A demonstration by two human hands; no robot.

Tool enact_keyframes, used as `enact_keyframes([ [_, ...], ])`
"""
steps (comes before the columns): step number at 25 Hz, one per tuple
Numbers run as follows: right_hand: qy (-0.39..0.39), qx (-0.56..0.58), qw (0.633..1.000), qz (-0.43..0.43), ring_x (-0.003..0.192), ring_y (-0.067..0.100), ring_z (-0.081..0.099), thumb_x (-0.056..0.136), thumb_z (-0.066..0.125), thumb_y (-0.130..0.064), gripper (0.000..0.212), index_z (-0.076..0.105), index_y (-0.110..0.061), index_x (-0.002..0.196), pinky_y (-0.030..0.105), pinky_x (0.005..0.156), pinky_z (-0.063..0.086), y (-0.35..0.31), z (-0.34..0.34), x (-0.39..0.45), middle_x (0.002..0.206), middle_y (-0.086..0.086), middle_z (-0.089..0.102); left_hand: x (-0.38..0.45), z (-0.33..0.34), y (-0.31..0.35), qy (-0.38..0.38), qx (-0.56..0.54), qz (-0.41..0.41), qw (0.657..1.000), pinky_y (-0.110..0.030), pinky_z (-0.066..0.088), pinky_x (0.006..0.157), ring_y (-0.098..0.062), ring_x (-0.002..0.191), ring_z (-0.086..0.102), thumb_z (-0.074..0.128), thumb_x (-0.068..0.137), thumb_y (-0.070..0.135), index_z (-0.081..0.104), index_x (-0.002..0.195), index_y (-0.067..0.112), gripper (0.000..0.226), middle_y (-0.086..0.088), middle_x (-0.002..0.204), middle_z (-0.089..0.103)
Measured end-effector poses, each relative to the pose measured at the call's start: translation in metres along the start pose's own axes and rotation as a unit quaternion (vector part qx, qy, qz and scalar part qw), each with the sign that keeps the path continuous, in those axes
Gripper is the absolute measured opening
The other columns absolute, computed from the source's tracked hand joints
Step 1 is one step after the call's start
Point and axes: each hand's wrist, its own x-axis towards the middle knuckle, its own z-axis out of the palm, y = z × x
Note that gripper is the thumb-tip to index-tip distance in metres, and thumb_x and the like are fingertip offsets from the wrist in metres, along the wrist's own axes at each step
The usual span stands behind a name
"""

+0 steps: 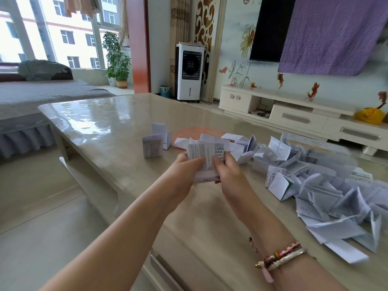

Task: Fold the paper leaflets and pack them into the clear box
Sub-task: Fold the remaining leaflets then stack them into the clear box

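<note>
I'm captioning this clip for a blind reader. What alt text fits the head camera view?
Both hands, left hand and right hand, grip a printed paper leaflet above a glossy beige table. A heap of leaflets sprawls to the right; two folded leaflets stand at the left.

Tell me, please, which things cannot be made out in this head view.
- Clear box: not recognisable anywhere on the table.
- Print on the leaflet held by left hand and right hand: too small to read.
- Its lower part: hidden behind the fingers.
- Leaflet pile: far side blurred, right side cut off by the frame edge.
- Folded leaflets: the contents unreadable.
</note>
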Motion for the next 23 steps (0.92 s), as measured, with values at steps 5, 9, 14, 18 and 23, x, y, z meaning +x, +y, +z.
enact_keyframes([
  [5, 0.017, -0.171, 0.983, -0.065, 0.113, 0.023, 0.047, 0.091, 0.032, -0.039, 0.044, 0.051, -0.014, 0.122, 0.042, 0.101, 0.039, -0.008, 0.013, -0.001, 0.111, 0.003, 0.051, -0.020, -0.001, 0.012, -0.044, -0.082, 0.009, 0.996, -0.026, 0.055, 0.075, -0.017, 0.091, 0.066, 0.041, 0.101, 0.011, 0.052, 0.129, 0.008, 0.030, -0.012, 0.117, 0.066],
  [9, -0.001, -0.336, 0.939, -0.074, 0.121, 0.023, 0.031, 0.089, 0.025, -0.046, 0.055, 0.049, -0.025, 0.134, 0.038, 0.109, 0.025, -0.012, 0.024, 0.008, 0.123, 0.001, 0.034, -0.029, -0.026, 0.018, 0.053, -0.018, 0.046, 0.997, -0.033, 0.059, 0.071, -0.018, 0.080, 0.068, 0.039, 0.100, 0.003, 0.058, 0.113, 0.016, 0.026, -0.011, 0.102, 0.069],
  [14, -0.031, -0.405, 0.904, -0.137, 0.116, 0.023, 0.040, 0.092, 0.057, -0.025, 0.047, 0.044, -0.025, 0.137, 0.034, 0.101, 0.037, -0.031, 0.051, 0.067, 0.129, 0.003, 0.036, -0.020, -0.091, 0.033, 0.226, -0.032, 0.028, 0.973, -0.038, 0.058, 0.060, -0.022, 0.070, 0.063, 0.035, 0.097, -0.002, 0.050, 0.114, 0.013, 0.027, -0.010, 0.089, 0.061],
  [18, -0.139, -0.351, 0.920, -0.103, 0.091, 0.020, 0.059, 0.086, 0.063, -0.007, 0.035, 0.057, -0.012, 0.120, 0.029, 0.079, 0.051, -0.023, 0.088, 0.110, 0.114, 0.004, 0.056, -0.004, -0.122, 0.031, 0.270, -0.045, -0.008, 0.962, -0.035, 0.055, 0.041, -0.030, 0.076, 0.061, 0.034, 0.099, -0.001, 0.045, 0.119, 0.010, 0.026, -0.019, 0.108, 0.055],
  [23, -0.037, -0.257, 0.947, -0.190, 0.069, 0.021, 0.066, 0.087, 0.056, 0.002, 0.015, 0.064, -0.011, 0.087, 0.024, 0.056, 0.052, -0.028, 0.102, 0.119, 0.078, 0.008, 0.067, 0.017, -0.140, 0.029, 0.271, -0.088, -0.005, 0.959, -0.036, 0.059, 0.052, -0.030, 0.081, 0.062, 0.034, 0.097, -0.005, 0.050, 0.114, 0.005, 0.026, -0.020, 0.105, 0.058],
])
